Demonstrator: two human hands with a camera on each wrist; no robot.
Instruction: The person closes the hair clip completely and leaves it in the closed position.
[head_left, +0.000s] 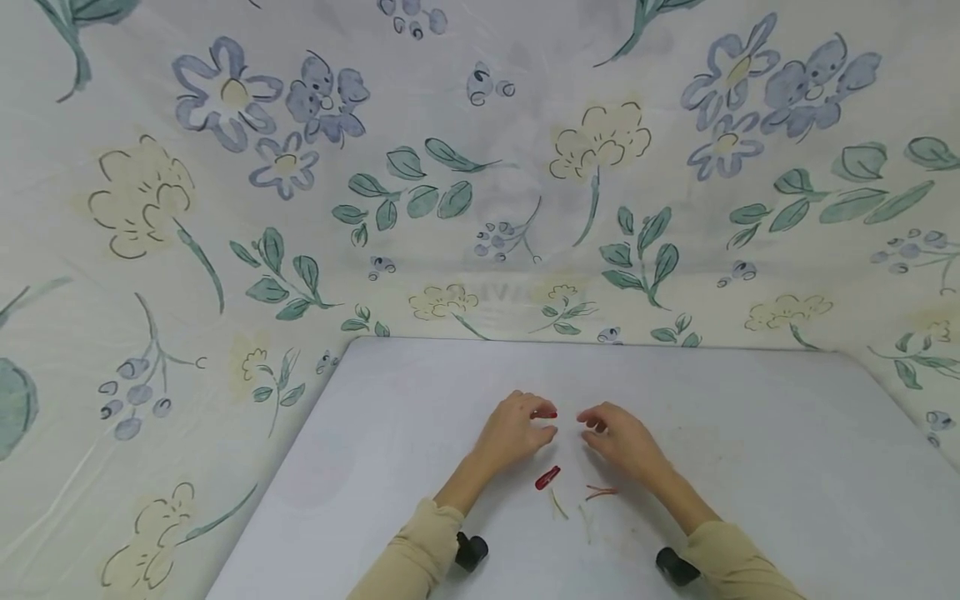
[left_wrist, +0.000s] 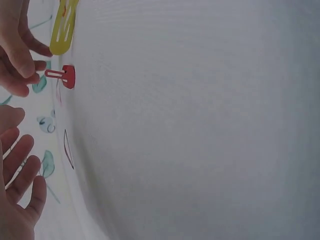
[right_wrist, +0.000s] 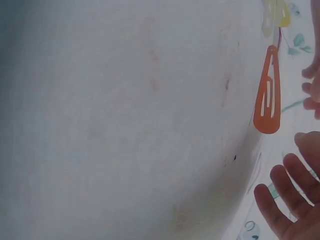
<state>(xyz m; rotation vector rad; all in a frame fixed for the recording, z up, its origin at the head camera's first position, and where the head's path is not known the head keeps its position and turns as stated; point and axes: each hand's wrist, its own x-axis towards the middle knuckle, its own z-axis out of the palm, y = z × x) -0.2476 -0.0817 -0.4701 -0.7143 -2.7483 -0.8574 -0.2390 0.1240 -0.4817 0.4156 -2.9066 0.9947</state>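
My left hand (head_left: 517,429) hovers above the white table with its fingers apart and loosely bent. A small red patch shows at its fingertips in the head view; I cannot tell what it is. My right hand (head_left: 618,437) faces it across a narrow gap, fingers loosely bent, with nothing visible in them. Nearer the body lies a red hair clip (head_left: 547,477), with a narrow tongue standing out from it in the left wrist view. Beside it are a yellow hair clip (left_wrist: 62,30), an orange hair clip (right_wrist: 267,97) and a pale clip (head_left: 586,524).
The white tabletop (head_left: 390,442) reaches back to a flower-patterned cloth (head_left: 517,200). Black wrist cameras, one at the left sleeve (head_left: 472,552) and one at the right (head_left: 677,567), stick out inward below the hands.
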